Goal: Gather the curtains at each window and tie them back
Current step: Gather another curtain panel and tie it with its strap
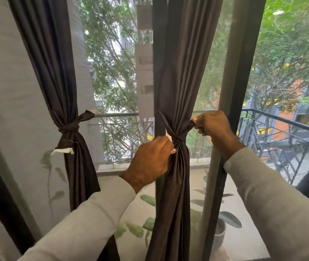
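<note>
Here, left grip: left hand (150,160) curls round the gathered dark brown fabric curtain (176,87) just below its knot.
Right grip: right hand (213,125) pinches the matching brown tie-back strip (184,129), pulled rightward.
Curtain: hangs upright, centre window.
Second dark brown curtain (59,76): left, already knotted.

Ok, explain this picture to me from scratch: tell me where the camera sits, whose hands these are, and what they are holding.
There is no machine here. One wide-angle camera is worn on a person's head, looking forward and down, so the two sleeved arms are the wearer's own. They stand at a window with a balcony railing and trees outside. The left hand grips the gathered middle curtain just below its tie. The right hand pulls one end of that tie sideways, tightening a knot. The left curtain is already tied back with its own knotted band.
</note>
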